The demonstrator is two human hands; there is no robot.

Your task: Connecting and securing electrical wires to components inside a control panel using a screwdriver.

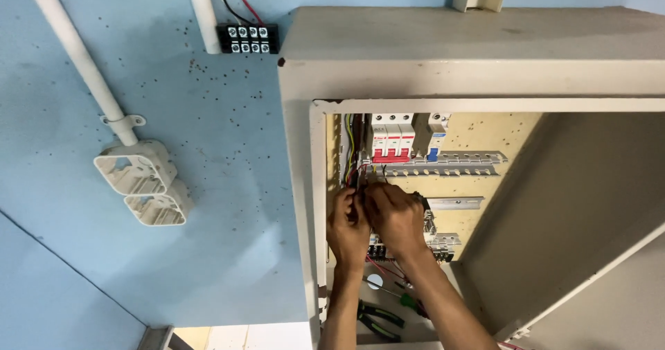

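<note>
Just left of the frame's centre, inside the open metal box, the left hand and right hand meet with fingers pinched on the coloured wires beneath the red-and-white breakers, close together to steady the thin strands.

What the left hand and right hand pinch among the wires is hidden by the fingers, so neither grip can be judged. The parts behind the hands are covered. The pliers are partly hidden by the forearms. The cabinet is cut off at the right and bottom edges.
</note>
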